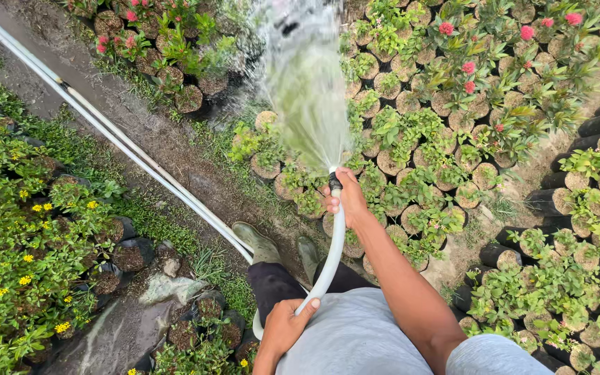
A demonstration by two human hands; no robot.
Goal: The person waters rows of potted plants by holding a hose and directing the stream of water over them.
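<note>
A person stands among rows of nursery plants in black grow bags, seen from above. The right hand [346, 198] is closed around the end of a white hose [332, 251], thumb pressed at its dark nozzle [335, 184], from which a broad fan of water [305, 83] sprays forward over the potted plants [411, 139]. The left hand [285, 325] grips the same hose lower down, close to the person's grey shirt, fingers wrapped around it. The hose curves from one hand to the other in front of the dark trousers and green rubber boots [258, 242]. The ground is bare, damp soil with patches of grass. Two long white pipes [105, 128] run diagonally across the dirt path on the left. Beyond them sits a bed of yellow-flowered plants [15, 243]; red-flowered shrubs [480, 48] in bags fill the upper right, with more bagged seedlings along the right edge
</note>
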